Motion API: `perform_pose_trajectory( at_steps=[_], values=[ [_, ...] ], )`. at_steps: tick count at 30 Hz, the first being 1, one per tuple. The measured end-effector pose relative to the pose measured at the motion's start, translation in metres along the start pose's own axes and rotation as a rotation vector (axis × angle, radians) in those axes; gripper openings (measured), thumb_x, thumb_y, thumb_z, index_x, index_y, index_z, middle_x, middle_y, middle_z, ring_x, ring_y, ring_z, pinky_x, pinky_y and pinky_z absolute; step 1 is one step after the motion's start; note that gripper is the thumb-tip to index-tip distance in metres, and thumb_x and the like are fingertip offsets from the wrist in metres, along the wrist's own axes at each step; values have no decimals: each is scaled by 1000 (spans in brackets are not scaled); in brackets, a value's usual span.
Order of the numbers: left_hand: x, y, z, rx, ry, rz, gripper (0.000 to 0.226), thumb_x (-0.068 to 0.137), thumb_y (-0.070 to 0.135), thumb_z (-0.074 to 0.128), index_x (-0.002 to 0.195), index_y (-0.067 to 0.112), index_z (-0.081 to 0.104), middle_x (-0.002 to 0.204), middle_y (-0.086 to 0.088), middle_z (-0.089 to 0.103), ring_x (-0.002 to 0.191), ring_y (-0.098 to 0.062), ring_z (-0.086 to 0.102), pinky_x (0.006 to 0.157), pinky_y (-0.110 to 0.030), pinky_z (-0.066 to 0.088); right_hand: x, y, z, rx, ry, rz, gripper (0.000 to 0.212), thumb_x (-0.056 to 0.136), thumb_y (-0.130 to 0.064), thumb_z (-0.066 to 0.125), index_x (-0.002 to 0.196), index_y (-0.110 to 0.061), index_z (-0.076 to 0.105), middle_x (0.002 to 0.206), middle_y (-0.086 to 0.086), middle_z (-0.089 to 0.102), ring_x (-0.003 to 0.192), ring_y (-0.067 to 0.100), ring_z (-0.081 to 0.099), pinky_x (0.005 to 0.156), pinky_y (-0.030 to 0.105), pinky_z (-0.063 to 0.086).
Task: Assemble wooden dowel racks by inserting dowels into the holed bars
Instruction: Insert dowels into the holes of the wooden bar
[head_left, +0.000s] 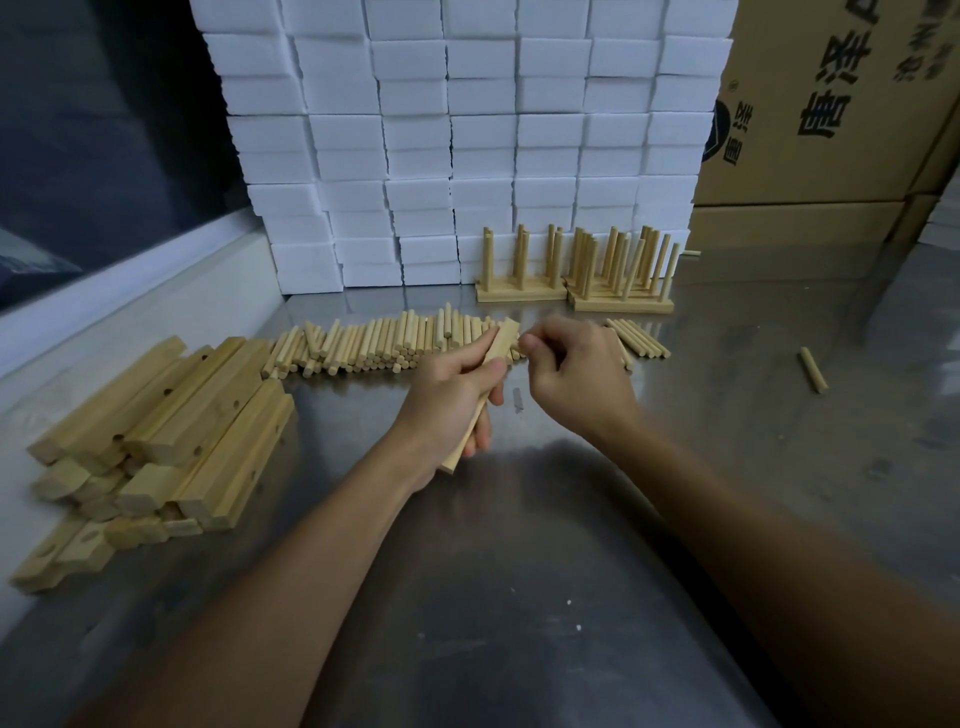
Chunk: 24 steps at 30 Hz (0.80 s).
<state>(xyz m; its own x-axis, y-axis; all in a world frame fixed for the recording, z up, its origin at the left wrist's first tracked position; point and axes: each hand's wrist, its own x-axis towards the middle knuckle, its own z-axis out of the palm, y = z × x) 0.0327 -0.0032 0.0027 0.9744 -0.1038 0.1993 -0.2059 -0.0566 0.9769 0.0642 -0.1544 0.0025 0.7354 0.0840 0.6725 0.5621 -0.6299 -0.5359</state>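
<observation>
Your left hand (451, 387) is gripping a wooden bar (485, 387) above a steel worktable (519, 597), fingers curling round its middle while the bar is tilting away from you, its far end lying just before a row of loose dowels (374, 343). Your right hand (576, 371) is hovering beside that far end with fingers curling inward; whether they are pinching a dowel cannot be told, since nothing is showing between them. The loose dowels are lying side by side across the table beyond both hands, with a smaller cluster of dowels (639, 338) sitting to the right of your right hand and a single dowel (813, 369) lying well apart, farther right. A pile of holed bars (156, 441) is resting at your left. Finished racks (576, 273), their dowels standing upright, are sitting at the back against a wall of white foam blocks (467, 135). Cardboard boxes (831, 104) are standing at the far right.
</observation>
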Motion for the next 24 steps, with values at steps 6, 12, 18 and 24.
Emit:
perform_pose_trajectory(
  at_steps=[6, 12, 18, 24],
  values=[
    [3, -6, -3, -146, 100, -98, 38, 102, 12, 50, 138, 21, 54, 75, -10, 55, 39, -22, 47, 34, -23, 33, -3, 8, -4, 81, 88, 1, 32, 102, -25, 47, 86, -8, 69, 66, 8, 66, 59, 22, 61, 59, 43, 51],
    [8, -7, -13, -390, 235, -199, 18, 102, 11, 46, 111, 16, 61, 74, -11, 54, 40, -18, 51, 35, -22, 36, 3, 35, -20, -99, 183, 207, 24, 98, -22, 49, 97, -9, 69, 90, 8, 70, 85, 27, 65, 78, 46, 54],
    [8, -5, -16, -481, 246, -235, 17, 104, 14, 43, 107, 14, 60, 69, -9, 56, 42, -16, 56, 37, -20, 43, 4, 44, -19, -577, -277, 328, 22, 96, -42, 45, 105, -31, 63, 116, -4, 62, 118, 23, 51, 108, 52, 26],
    [8, -5, -16, -472, 245, -239, 22, 104, 13, 43, 120, 8, 58, 71, -9, 56, 43, -16, 57, 39, -21, 45, 6, 43, -10, -677, -186, 290, 28, 93, -48, 56, 77, -27, 67, 77, -6, 60, 92, 19, 48, 100, 46, 28]
  ],
)
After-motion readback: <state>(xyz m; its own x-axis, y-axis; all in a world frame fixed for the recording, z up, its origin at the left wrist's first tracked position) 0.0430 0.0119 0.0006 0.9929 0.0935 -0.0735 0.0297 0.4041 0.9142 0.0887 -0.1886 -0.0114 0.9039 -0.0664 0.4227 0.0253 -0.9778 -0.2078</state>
